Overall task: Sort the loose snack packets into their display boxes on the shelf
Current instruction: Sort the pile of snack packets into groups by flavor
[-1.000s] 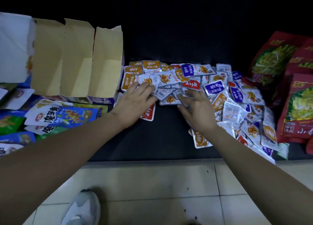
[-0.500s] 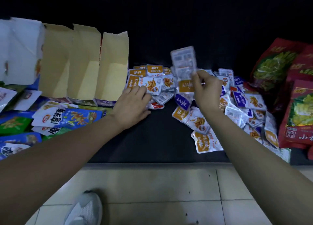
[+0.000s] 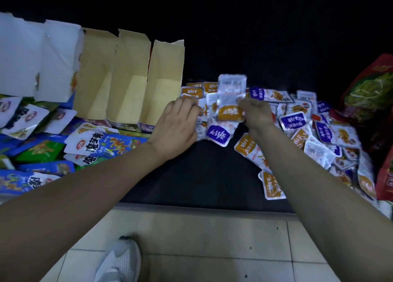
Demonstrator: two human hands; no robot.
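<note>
Dark shelf board (image 3: 191, 175) is seen low above a tiled floor (image 3: 202, 239), and everything the task concerns is carried on it. Three open cardboard display boxes (image 3: 131, 79) are stood at the back left, their mouths turned forward so that they can be filled from the front; they appear empty. Loose snack packets (image 3: 297, 120) are heaped from the middle to the right, orange and purple kinds mixed together. A bunch of packets (image 3: 230, 103) is pinched upright over the heap by the right hand (image 3: 255, 113), a silver back uppermost and an orange and a purple face below, probably so that the kinds can be read and separated. The left hand (image 3: 176, 126) is held just beside the bunch, fingers curled against the heap's edge; whether a packet is gripped cannot be told. Larger blue bags (image 3: 110, 141) lie to the left, red bags (image 3: 370, 96) to the right.
</note>
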